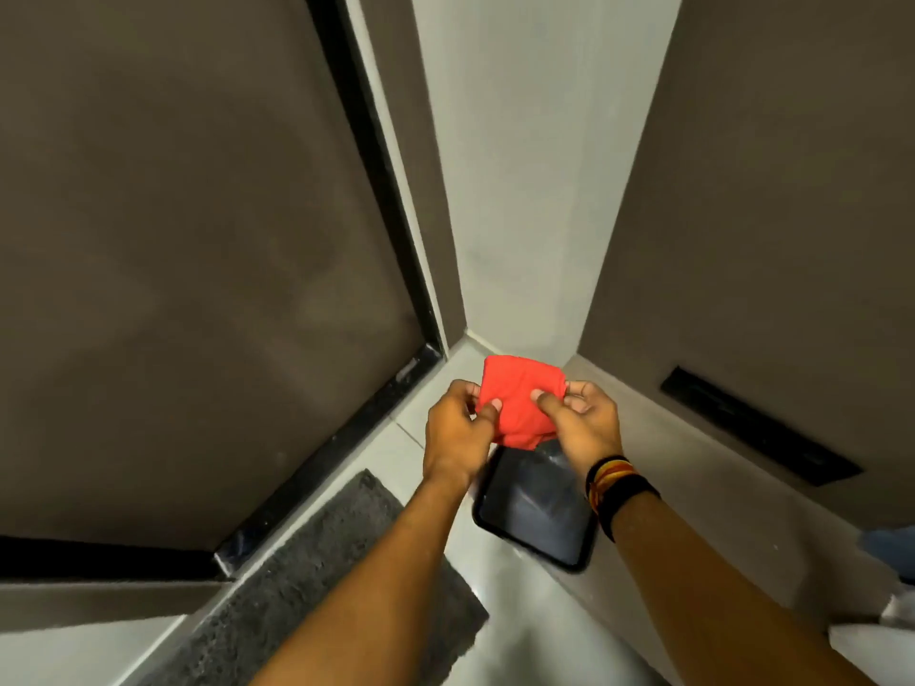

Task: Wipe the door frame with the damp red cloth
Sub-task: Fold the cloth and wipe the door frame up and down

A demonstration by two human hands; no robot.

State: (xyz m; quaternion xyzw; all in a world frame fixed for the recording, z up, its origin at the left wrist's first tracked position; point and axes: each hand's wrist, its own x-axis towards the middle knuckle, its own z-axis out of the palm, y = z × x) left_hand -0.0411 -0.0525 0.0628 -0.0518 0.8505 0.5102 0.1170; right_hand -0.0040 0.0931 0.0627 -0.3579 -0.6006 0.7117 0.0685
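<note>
Looking from the left, there is first a dark brown door (188,250) with a black door frame (369,156) along its edge and a black threshold strip (341,448) at the bottom, and a grey bath mat (317,576) lies on the pale floor just beside it. Then comes the left hand (458,433), which pinches the left edge of the red cloth (520,403) between thumb and fingers. The cloth is held in the air between both hands, above the floor corner and well apart from the frame, so no wiping is begun. It is folded into a small thick pad; I judge it soft, light and limp, a little heavier from the water, so it is better to take it with the whole palm behind the pad than by the edges when pressing it on the frame. The right hand (582,418) grips the right edge in the same way, and its wrist carries black and coloured wristbands (616,487). Below the hands a black tray (534,512) stands on the floor. On the right wall there is a black slot (757,423). No writing or brand can be read anywhere.
</note>
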